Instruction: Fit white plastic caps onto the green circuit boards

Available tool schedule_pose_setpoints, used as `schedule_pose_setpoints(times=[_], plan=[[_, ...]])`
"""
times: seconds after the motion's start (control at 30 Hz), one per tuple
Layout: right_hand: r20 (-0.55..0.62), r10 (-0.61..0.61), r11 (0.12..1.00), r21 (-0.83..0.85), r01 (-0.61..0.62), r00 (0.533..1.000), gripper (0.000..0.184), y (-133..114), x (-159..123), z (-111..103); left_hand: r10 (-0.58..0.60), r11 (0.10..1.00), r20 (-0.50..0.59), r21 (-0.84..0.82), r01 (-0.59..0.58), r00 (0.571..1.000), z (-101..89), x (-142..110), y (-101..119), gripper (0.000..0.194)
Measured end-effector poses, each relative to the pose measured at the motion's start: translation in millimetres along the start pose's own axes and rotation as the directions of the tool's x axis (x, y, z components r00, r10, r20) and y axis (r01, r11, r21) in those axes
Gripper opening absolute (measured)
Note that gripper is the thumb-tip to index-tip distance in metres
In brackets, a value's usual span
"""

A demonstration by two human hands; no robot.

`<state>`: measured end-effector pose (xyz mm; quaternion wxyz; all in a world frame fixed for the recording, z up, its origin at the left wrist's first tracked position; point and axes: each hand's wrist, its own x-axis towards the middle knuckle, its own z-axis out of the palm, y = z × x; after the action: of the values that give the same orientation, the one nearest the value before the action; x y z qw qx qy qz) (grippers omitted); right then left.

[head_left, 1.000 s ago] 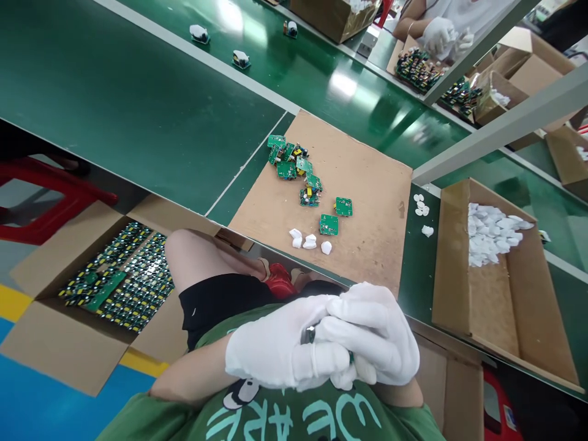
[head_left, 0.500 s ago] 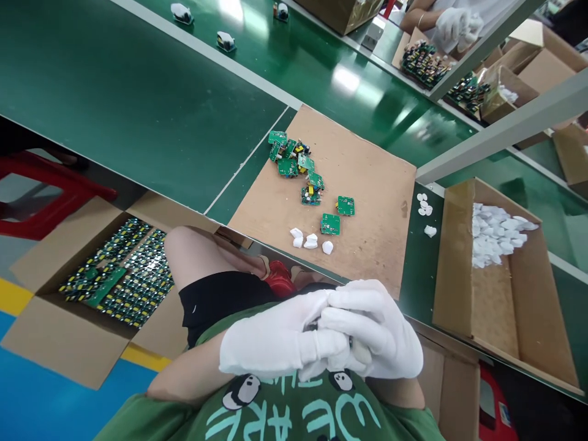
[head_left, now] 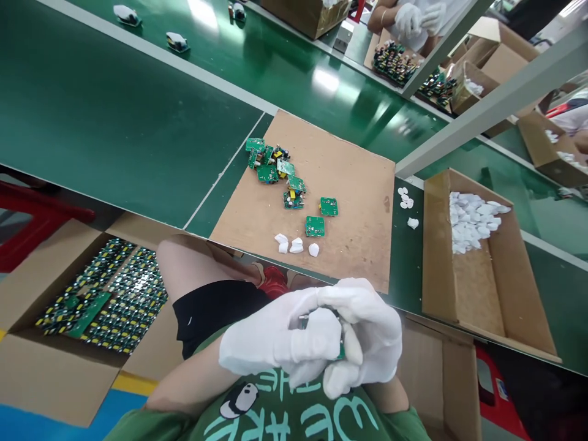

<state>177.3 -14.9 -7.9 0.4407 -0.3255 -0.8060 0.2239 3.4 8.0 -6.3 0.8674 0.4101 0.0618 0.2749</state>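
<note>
Both hands wear white gloves and meet in front of my shirt. My left hand (head_left: 275,337) closes from the left on a small circuit board (head_left: 341,350), mostly hidden, with only a green edge and dark parts showing. My right hand (head_left: 374,334) curls round the same board from the right, fingers bent over its far side. Beyond the hands, a brown cardboard sheet (head_left: 353,177) carries two green boards (head_left: 315,226) lying flat, a cluster of similar boards (head_left: 267,174), and several small white pieces (head_left: 296,245) near its front edge.
On the right stands an open carton (head_left: 478,294) of white pieces, with loose white pieces (head_left: 413,223) beside it. A carton packed with boards (head_left: 124,294) sits low at left. A grey post (head_left: 487,110) crosses the right side. Across the belt, a co-worker's gloved hands (head_left: 418,19) show.
My fingers have shifted and parted around the circuit board, exposing more of it. The view has turned slightly right. The white-topped boards on the far belt have moved left.
</note>
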Motion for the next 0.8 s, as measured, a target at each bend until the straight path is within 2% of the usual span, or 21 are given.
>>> schedule_pose_setpoints(times=[0.1,0.17,0.27,0.3,0.37,0.43,0.5,0.63,0.8], plan=[[-0.125,-0.081,0.997,-0.007,0.081,0.989,0.029,2,-2,1,-0.017,1.0,0.025,0.018,0.017,1.0,2.5,4,3,0.037],[-0.113,-0.142,0.99,-0.028,0.14,0.983,0.02,2,-2,-1,-0.071,0.997,0.086,0.034,0.068,0.994,3.2,6,6,0.039],[-0.096,-0.203,0.979,-0.032,0.201,0.975,0.027,2,-3,-5,-0.068,0.993,0.101,0.099,0.058,0.993,4.4,5,11,0.039],[-0.074,-0.209,0.977,-0.05,0.206,0.975,0.03,2,-4,-7,-0.047,0.99,0.067,0.135,0.038,0.997,5.4,5,14,0.035],[0.04,-0.195,0.973,-0.118,0.199,0.98,0.033,2,-4,-11,-0.018,0.973,-0.048,0.231,0.028,0.999,8.3,3,19,0.024],[0.178,-0.166,0.959,-0.201,0.202,0.97,0.03,2,-3,-15,-0.04,0.937,-0.15,0.339,0.089,0.988,11.6,1,23,0.013],[0.235,-0.149,0.942,-0.263,0.211,0.96,0.024,1,-1,-17,-0.085,0.886,-0.206,0.432,0.169,0.975,14.2,-1,26,0.01],[0.201,-0.158,0.928,-0.305,0.215,0.967,0.018,-2,5,-17,-0.098,0.831,-0.185,0.526,0.183,0.978,15.8,-1,30,0.022],[0.237,-0.181,0.927,-0.282,0.246,0.954,0.027,-5,6,-16,-0.082,0.851,-0.135,0.506,0.14,0.987,11.4,-2,34,0.013]])
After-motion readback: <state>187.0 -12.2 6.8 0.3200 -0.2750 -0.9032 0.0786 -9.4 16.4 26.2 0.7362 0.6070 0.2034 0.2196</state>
